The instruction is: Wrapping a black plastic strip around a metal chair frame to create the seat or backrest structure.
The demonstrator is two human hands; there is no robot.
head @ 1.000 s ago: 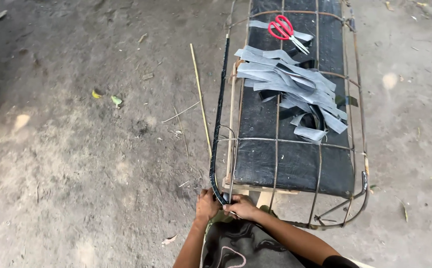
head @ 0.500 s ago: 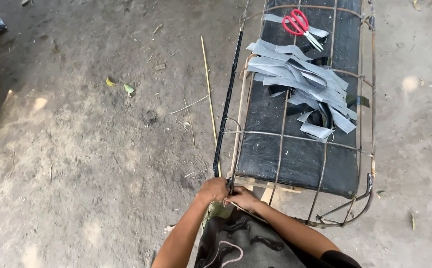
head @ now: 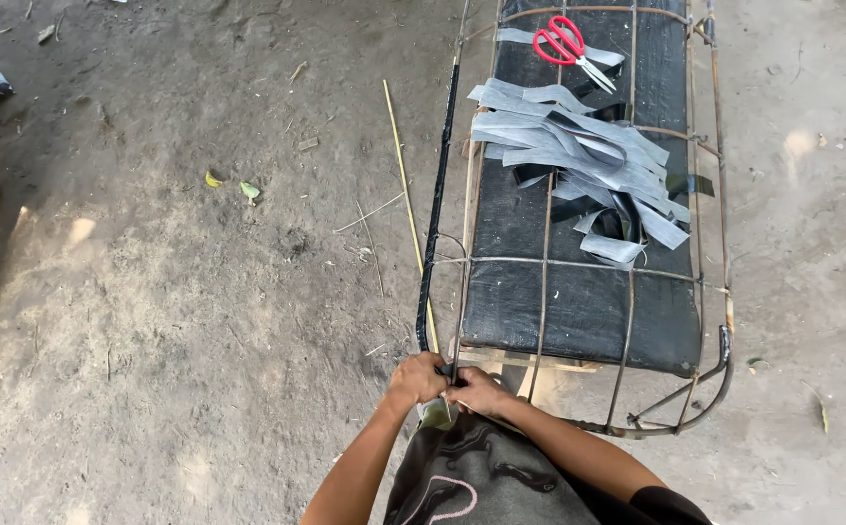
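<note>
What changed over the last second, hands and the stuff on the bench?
Little visibly changed. Both hands, left hand and right hand, stay clamped together at the near end of the black-wrapped bar of the metal frame. Red scissors, grey strips and the thin stick lie as before; only the camera view shifted.

Both forearms reached forward from the bottom of the view and met just ahead of the body. The left hand [head: 415, 377] was curled into a closed fist, knuckles up, wrist straight in line with its bare forearm. The right hand [head: 478, 391] lay pressed against it, fingers folded tight, its forearm angling in from the lower right. The two hands touched each other, thumbs hidden between them.
</note>
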